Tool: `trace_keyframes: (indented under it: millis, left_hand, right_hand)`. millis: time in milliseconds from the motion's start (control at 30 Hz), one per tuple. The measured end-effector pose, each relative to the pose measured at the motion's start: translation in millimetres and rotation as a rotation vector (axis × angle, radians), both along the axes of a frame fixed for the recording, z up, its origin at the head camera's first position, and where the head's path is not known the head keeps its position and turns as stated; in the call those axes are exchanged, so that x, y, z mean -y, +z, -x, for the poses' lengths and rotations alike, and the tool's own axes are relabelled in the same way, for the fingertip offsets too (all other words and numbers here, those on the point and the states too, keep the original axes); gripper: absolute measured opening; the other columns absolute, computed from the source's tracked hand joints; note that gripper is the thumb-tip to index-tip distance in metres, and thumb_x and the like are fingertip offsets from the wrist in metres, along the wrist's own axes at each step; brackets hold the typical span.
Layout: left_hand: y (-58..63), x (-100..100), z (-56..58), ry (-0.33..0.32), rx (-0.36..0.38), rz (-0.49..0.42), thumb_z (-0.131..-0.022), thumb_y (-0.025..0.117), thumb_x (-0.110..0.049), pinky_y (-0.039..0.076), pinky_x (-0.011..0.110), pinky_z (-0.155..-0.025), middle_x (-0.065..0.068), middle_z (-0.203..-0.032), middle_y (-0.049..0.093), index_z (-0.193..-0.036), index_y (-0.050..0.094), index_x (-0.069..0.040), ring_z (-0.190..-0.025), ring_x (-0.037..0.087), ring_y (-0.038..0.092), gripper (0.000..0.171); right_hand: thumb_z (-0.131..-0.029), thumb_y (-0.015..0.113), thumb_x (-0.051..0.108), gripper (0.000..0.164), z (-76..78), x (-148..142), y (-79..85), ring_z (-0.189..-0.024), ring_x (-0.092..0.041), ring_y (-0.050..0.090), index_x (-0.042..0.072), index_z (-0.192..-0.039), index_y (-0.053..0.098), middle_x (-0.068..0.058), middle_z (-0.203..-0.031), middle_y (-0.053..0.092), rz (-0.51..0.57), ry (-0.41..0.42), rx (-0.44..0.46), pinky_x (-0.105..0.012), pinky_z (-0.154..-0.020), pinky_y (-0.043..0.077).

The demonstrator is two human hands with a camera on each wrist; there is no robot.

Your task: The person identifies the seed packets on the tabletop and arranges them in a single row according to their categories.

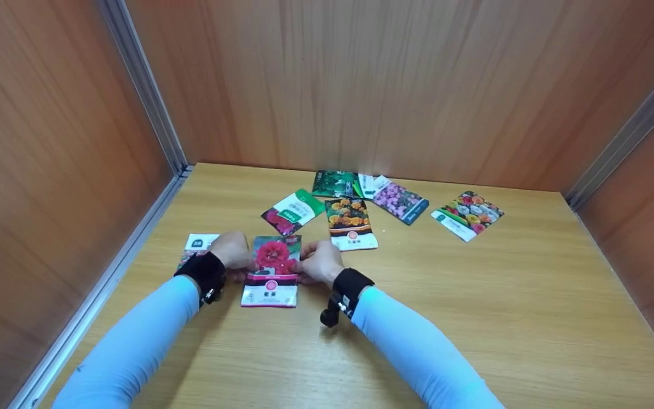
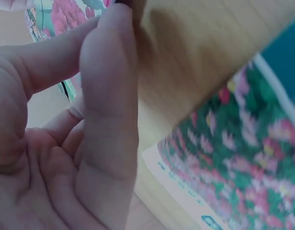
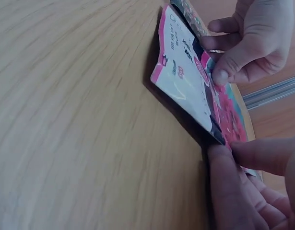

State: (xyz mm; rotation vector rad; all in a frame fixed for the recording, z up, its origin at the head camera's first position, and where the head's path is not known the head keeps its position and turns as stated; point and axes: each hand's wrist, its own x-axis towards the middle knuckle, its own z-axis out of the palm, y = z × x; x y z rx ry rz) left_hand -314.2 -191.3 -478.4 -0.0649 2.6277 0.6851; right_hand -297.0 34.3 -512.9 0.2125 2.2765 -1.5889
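A seed packet (image 1: 271, 271) with a large pink flower lies between my hands, its white label end toward me. At its left edge my left hand (image 1: 233, 251) pinches it between thumb and index finger. Along the opposite edge, my right hand (image 1: 321, 262) grips it with the thumb on top and fingers beneath. In the right wrist view the pink-flower packet (image 3: 190, 72) is tilted slightly off the table. Another packet (image 1: 197, 242), white with small pink flowers, lies left of my left hand and is partly covered by it.
Beyond my hands lie several packets: a green-and-white one (image 1: 296, 210), an orange-flower one (image 1: 351, 221), a leafy green one (image 1: 335, 183) and a purple-flower one (image 1: 399, 200). A mixed-colour packet (image 1: 469, 215) lies farther right. Wooden panels (image 1: 361, 85) enclose the table (image 1: 474, 307).
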Motion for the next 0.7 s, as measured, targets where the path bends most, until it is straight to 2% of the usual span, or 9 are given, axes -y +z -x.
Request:
trace_keyframes:
  millis: [200,467,600,700]
  left_hand:
    - [4.8,5,-0.7,-0.007,-0.029,0.061,-0.088,0.083,-0.012,0.049,0.026,-0.042,0.008,-0.063,0.069,-0.081,0.072,-0.003,-0.047,0.016,0.063,0.016]
    - [7.6,4,0.5,0.048,0.021,0.133,-0.091,0.083,-0.014,0.054,0.03,-0.048,0.013,-0.08,0.07,-0.097,0.072,-0.004,-0.058,0.024,0.068,0.016]
    - [7.0,4,1.7,0.006,-0.003,0.184,-0.091,0.082,-0.014,0.054,0.032,-0.052,0.013,-0.083,0.069,-0.099,0.072,-0.004,-0.064,0.025,0.068,0.016]
    - [7.5,3,2.8,-0.061,-0.058,0.255,-0.087,0.082,-0.015,0.053,0.036,-0.058,0.013,-0.087,0.069,-0.096,0.072,-0.005,-0.073,0.028,0.066,0.018]
  right_hand:
    - [-0.088,0.086,0.001,0.018,2.6,13,-3.2,-0.072,-0.021,0.075,0.007,-0.099,0.074,-0.008,-0.095,0.073,-0.004,0.013,-0.007,-0.032,-0.062,0.064]
    - [-0.085,0.089,0.003,0.026,2.8,26,-5.1,-0.078,-0.02,0.073,0.009,-0.104,0.073,-0.007,-0.103,0.069,-0.015,0.024,-0.004,-0.03,-0.062,0.063]
    - [-0.085,0.09,0.009,0.027,1.1,30,-4.9,-0.082,-0.019,0.07,0.011,-0.105,0.072,-0.004,-0.102,0.068,-0.097,0.016,-0.053,-0.029,-0.064,0.061]
    - [-0.083,0.093,0.017,0.029,-0.3,31,-6.1,-0.09,-0.018,0.066,0.013,-0.103,0.073,-0.001,-0.101,0.07,-0.222,0.029,-0.153,-0.029,-0.075,0.058]
